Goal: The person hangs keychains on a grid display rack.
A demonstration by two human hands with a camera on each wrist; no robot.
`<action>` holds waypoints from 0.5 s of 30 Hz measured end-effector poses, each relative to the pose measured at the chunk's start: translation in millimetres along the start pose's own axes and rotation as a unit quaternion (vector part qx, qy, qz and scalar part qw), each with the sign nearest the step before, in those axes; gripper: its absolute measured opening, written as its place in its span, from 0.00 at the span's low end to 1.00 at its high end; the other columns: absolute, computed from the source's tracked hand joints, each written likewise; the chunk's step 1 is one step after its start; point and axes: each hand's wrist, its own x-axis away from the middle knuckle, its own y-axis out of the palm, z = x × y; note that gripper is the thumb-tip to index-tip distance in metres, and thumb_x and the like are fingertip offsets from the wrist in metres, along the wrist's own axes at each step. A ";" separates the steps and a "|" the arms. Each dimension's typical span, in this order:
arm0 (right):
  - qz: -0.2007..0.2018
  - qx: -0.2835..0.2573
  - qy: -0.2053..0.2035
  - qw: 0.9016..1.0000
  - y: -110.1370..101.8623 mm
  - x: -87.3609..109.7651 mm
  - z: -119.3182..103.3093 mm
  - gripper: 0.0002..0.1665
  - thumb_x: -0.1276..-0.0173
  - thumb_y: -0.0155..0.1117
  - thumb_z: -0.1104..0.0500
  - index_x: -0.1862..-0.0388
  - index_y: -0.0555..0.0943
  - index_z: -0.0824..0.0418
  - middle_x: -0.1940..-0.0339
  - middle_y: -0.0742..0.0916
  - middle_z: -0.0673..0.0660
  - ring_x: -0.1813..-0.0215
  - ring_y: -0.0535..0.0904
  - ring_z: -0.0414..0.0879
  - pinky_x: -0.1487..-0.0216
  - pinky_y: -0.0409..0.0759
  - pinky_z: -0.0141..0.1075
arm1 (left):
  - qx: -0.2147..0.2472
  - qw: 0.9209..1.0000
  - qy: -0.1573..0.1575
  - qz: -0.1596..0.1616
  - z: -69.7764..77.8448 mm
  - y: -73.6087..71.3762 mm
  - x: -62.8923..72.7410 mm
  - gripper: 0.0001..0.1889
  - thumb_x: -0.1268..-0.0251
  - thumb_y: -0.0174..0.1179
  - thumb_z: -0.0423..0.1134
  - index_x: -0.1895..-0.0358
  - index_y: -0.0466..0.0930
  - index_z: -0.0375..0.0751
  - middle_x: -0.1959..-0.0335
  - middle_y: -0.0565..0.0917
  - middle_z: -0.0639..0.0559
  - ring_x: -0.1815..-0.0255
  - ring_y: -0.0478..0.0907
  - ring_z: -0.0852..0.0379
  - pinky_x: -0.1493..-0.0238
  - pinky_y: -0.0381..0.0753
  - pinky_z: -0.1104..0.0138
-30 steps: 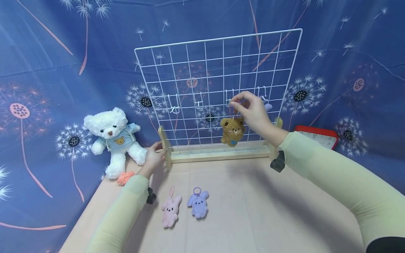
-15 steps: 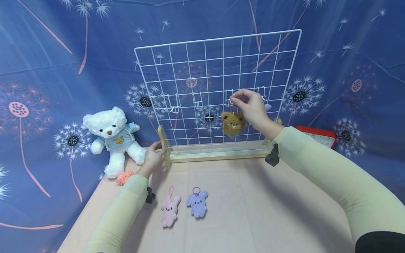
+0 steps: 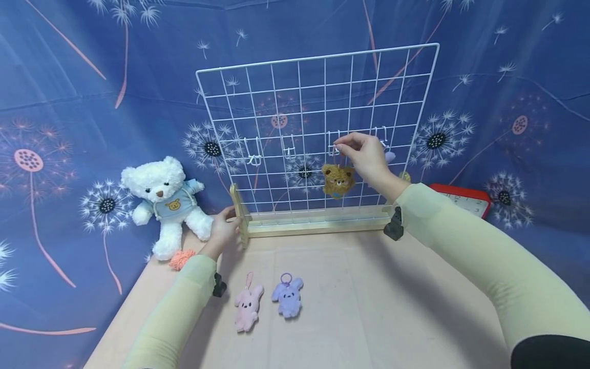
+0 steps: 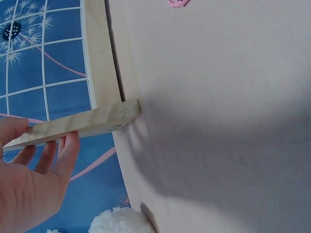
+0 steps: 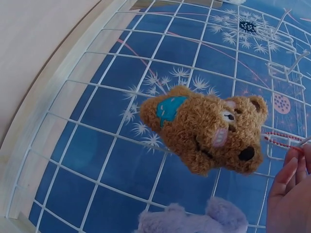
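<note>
My right hand (image 3: pixel 366 158) pinches the red-and-white cord loop (image 5: pixel 281 139) of a brown bear plush keychain (image 3: pixel 338 180) beside a white hook (image 3: pixel 333 144) on the wire grid rack (image 3: pixel 313 110). The bear hangs below my fingers, in front of the grid. Whether the loop sits over the hook cannot be told. My left hand (image 3: pixel 224 229) grips the rack's left wooden foot (image 4: pixel 92 121), thumb on one side and fingers on the other. On the table lie a pink plush keychain (image 3: pixel 248 308) and a purple one with a ring (image 3: pixel 288 297).
Two more hooks hold nothing, a left hook (image 3: pixel 253 156) and a middle hook (image 3: pixel 289 148). A lilac plush (image 5: pixel 192 221) hangs right of the bear. A white teddy bear (image 3: pixel 166 205) sits left, near an orange yarn bundle (image 3: pixel 182 260). A red-framed clock (image 3: pixel 465 199) stands right.
My right hand has raised the brown bear slightly and brought its loop close to the hook. My left hand stays on the wooden foot.
</note>
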 end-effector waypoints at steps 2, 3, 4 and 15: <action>0.010 0.000 0.000 1.000 1.4 -1.2 0.6 0.11 0.24 0.65 0.57 0.51 0.87 0.62 0.56 0.88 0.61 0.55 0.82 0.47 0.56 0.80 0.34 | 0.001 1.000 0.000 0.001 -0.1 -0.5 -0.2 0.29 0.23 0.56 0.35 0.23 0.63 0.36 0.31 0.73 0.34 0.36 0.75 0.38 0.42 0.83 0.55; 0.015 0.002 0.000 1.000 2.2 -1.8 0.9 0.10 0.24 0.65 0.57 0.51 0.87 0.62 0.57 0.88 0.60 0.55 0.83 0.47 0.57 0.80 0.34 | -0.001 1.000 0.001 0.001 -0.3 -0.7 -0.3 0.28 0.23 0.56 0.35 0.23 0.63 0.36 0.31 0.72 0.33 0.37 0.76 0.38 0.42 0.83 0.56; 0.020 0.004 0.000 1.000 2.8 -2.4 1.3 0.10 0.24 0.65 0.58 0.52 0.87 0.61 0.58 0.88 0.59 0.56 0.83 0.47 0.59 0.79 0.33 | -0.001 1.000 0.001 0.000 -0.5 -0.8 -0.4 0.28 0.23 0.56 0.35 0.23 0.63 0.36 0.31 0.72 0.33 0.37 0.76 0.37 0.43 0.83 0.56; 0.064 0.037 -0.025 0.997 9.6 -5.0 4.8 0.09 0.25 0.67 0.58 0.54 0.87 0.63 0.60 0.89 0.59 0.59 0.82 0.45 0.61 0.77 0.31 | 0.010 1.000 0.004 -0.003 -2.4 -0.1 -0.7 0.28 0.23 0.57 0.35 0.24 0.65 0.36 0.31 0.72 0.34 0.35 0.74 0.37 0.38 0.80 0.52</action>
